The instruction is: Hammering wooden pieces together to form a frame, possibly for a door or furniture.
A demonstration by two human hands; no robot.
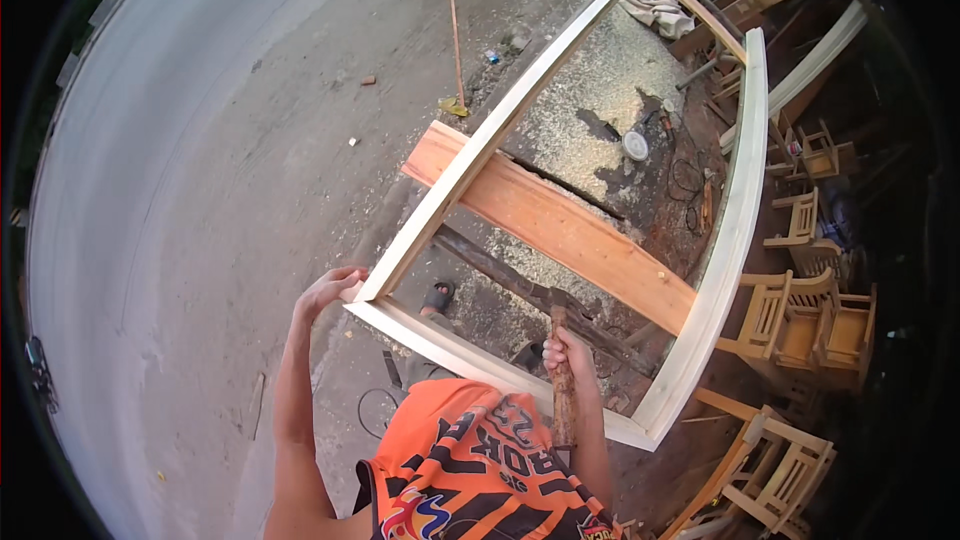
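Note:
A long pale wooden frame (473, 152) stretches away in front of me, its near rail (440, 342) crossing close to my body. At its near left corner my left hand (332, 290) is closed round the end of the wood. My right hand (568, 352) grips the rough wooden handle of a hammer (563, 385) inside the frame, near the near rail. The dark hammer head (566, 306) points away from me. Beneath the frame lies a reddish-brown plank (560, 225), slanting from far left to near right. A dark wooden beam (495, 265) also runs under it.
Wood shavings (610, 70) cover the ground beyond the plank, with a round white object (635, 146) and a dark cord (686, 180) there. Small wooden chairs (800, 320) crowd the right side. A thin stick (455, 35) lies far off; a grey road (150, 190) runs along the left.

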